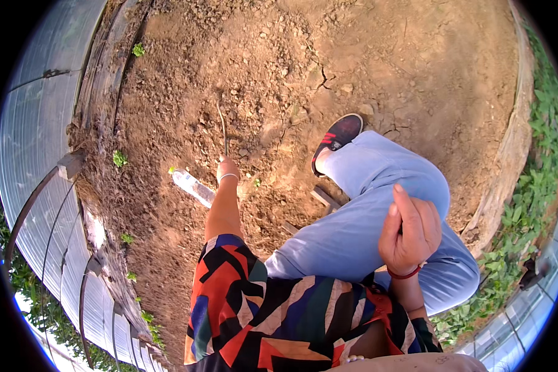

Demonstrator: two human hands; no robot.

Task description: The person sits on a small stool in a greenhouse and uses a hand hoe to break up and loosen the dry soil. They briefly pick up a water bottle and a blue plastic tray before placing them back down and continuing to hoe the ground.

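My left hand [227, 166] reaches forward over loose brown soil, shut around the end of a thin, slightly bent rod [222, 122]. The rod's far end meets the soil, and whether it is wood or metal is unclear. Just left of that wrist, a clear plastic bottle [194, 187] with a yellow-green cap lies on its side. Raised over my jeans-covered leg is my right hand [411, 228], its fingers curled toward the thumb. Whether something small sits inside those fingers is hidden.
A low wooden stool [325, 197] shows partly beneath my leg. Small green seedlings [119, 158] grow along the left side, near plastic greenhouse sheeting [42, 121] with curved ribs. Cracked, trodden soil [428, 60] lies at upper right, bordered by leafy plants [534, 186].
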